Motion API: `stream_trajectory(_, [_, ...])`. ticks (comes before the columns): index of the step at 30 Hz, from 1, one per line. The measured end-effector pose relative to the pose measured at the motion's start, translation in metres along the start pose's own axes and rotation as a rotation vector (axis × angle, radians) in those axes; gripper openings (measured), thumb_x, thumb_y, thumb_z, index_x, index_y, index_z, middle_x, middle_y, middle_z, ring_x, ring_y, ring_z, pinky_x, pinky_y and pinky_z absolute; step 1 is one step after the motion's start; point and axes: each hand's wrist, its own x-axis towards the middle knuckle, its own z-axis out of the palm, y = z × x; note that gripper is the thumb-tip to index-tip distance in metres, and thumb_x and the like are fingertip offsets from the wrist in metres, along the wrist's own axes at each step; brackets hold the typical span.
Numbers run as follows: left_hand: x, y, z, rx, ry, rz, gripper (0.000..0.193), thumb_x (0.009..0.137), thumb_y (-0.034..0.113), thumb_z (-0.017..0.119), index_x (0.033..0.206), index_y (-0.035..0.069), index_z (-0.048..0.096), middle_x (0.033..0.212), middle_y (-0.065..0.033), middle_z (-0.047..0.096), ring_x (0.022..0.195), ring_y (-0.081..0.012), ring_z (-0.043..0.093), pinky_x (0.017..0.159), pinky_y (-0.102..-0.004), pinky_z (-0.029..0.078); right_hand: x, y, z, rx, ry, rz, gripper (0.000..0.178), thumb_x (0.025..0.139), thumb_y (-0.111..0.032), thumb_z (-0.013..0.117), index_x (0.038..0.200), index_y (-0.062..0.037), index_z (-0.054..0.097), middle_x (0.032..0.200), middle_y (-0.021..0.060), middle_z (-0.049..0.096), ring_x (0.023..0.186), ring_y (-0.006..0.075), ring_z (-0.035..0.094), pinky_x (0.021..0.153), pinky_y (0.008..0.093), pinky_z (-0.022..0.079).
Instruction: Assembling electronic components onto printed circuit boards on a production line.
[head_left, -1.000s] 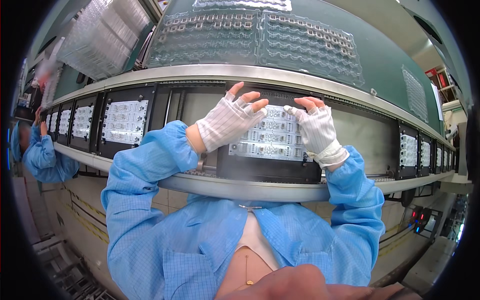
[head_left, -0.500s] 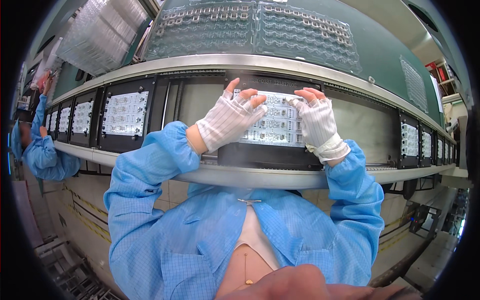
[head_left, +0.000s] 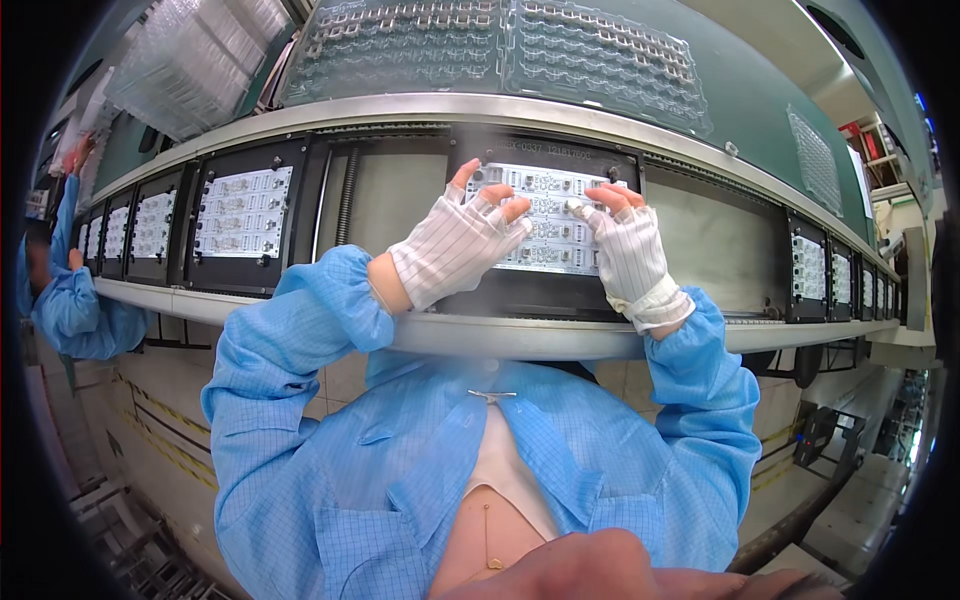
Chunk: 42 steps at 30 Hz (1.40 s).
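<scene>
A long conveyor line (head_left: 520,340) with a pale metal front rail curves across the view, carrying a row of black carrier frames. Above it, a green shelf (head_left: 760,90) holds clear plastic blister trays (head_left: 500,50). The person wears a blue cleanroom coat; both sleeves rise from the lower edge and bend at the elbows, with the forearms angled inward toward the middle of the line.

The centre black carrier frame (head_left: 540,290) holds a white circuit panel (head_left: 545,215), lying flat in the frame directly between the two hands. The left hand (head_left: 455,245), in a white striped fingerless glove, rests on the panel's left end, fingers spread and slightly curled, bare fingertips pressing on the board, thumb raised at its upper left corner. The right hand (head_left: 630,250), gloved the same way, rests on the right end, fingers bent with tips on the board's upper edge. Neither hand is closed around it.

Another framed panel (head_left: 245,212) sits to the left. At the far left, a co-worker's blue sleeve (head_left: 70,310) shows.
</scene>
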Motion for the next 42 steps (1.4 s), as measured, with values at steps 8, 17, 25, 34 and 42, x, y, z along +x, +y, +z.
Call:
stream_trajectory(8, [-0.002,0.005,-0.013,-0.076,0.063,-0.012,0.037,0.076,0.011,0.067,0.113,0.012,0.065,0.126,-0.0066,0.058,0.121,-0.0259,0.054,0.112,-0.0655,0.029,-0.014,-0.022,-0.002,-0.157,-0.171,0.028,0.041,0.076,-0.002,0.063,0.115,-0.0124,0.071,0.115,0.0086,0.066,0.117,0.0317,0.057,0.099,0.0438,0.046])
stream_trajectory(17, [0.000,0.022,-0.006,0.038,0.072,0.107,0.029,0.081,0.015,0.060,0.109,0.006,0.065,0.120,-0.0084,0.061,0.115,-0.0249,0.058,0.111,-0.0651,0.031,-0.035,-0.032,-0.007,0.049,-0.116,0.226,0.042,0.077,-0.002,0.063,0.117,-0.0125,0.070,0.121,0.0081,0.062,0.118,0.0303,0.056,0.098,0.0423,0.046])
stream_trajectory(25, [-0.008,-0.014,-0.021,-0.266,0.209,-0.106,0.041,0.074,0.001,0.065,0.112,0.015,0.066,0.115,-0.0042,0.062,0.115,-0.0238,0.058,0.114,-0.0573,0.031,0.000,-0.020,-0.029,0.138,-0.324,0.110,0.045,0.075,0.003,0.059,0.111,-0.0195,0.074,0.117,0.0094,0.066,0.120,0.0336,0.054,0.104,0.0459,0.041])
stream_trajectory(34, [-0.017,-0.038,-0.026,-0.310,0.328,-0.233,0.045,0.070,-0.009,0.064,0.109,0.014,0.066,0.105,-0.0011,0.065,0.108,-0.0235,0.060,0.116,-0.0512,0.030,0.099,0.064,0.032,-0.390,0.008,-0.047,0.063,0.080,-0.002,0.060,0.140,-0.0206,0.054,0.132,0.0057,0.060,0.127,0.0285,0.051,0.112,0.0422,0.033])
stream_trajectory(42, [-0.021,-0.040,-0.029,-0.318,0.353,-0.233,0.043,0.071,-0.009,0.064,0.108,0.014,0.066,0.103,-0.0010,0.065,0.107,-0.0236,0.061,0.116,-0.0511,0.030,0.106,0.055,0.025,-0.273,-0.044,-0.159,0.075,0.075,0.006,0.059,0.144,-0.0199,0.051,0.132,0.0067,0.057,0.128,0.0281,0.049,0.109,0.0452,0.037])
